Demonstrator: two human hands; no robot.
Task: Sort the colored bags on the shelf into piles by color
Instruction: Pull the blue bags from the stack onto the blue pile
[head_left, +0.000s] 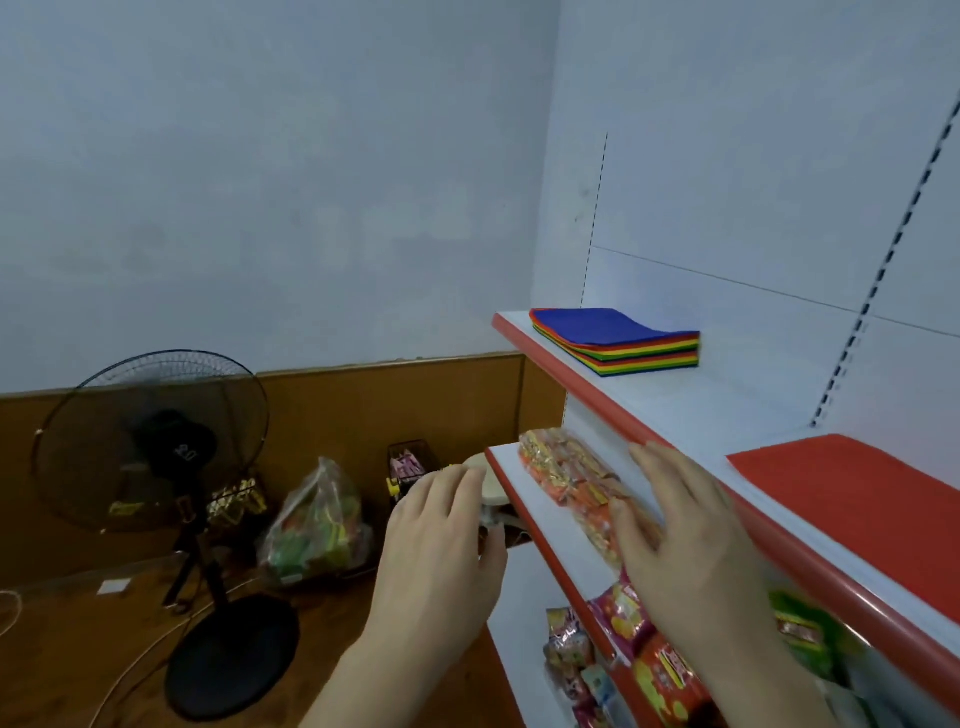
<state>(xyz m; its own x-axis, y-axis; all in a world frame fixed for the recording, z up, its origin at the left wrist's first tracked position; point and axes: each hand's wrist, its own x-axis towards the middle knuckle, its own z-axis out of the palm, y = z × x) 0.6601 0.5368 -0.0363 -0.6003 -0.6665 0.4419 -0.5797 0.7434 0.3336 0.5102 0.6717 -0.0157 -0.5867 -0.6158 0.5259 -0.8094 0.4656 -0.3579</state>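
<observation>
A stack of flat folded bags (623, 340) lies at the far left end of the top shelf (727, 415), blue on top with yellow, green, red and orange layers showing below. A single red bag (872, 499) lies flat further right on the same shelf. My left hand (441, 540) hovers with straight fingers to the left of the shelf unit, holding nothing. My right hand (691, 535) is held out with spread fingers just below the top shelf's red front edge, also holding nothing.
The lower shelf (540, 525) holds snack packets (571, 478); more packets (649, 660) fill the shelf beneath. A standing fan (156, 441), a clear bag of items (317, 525) and a stool (488, 488) stand on the wooden floor at the left.
</observation>
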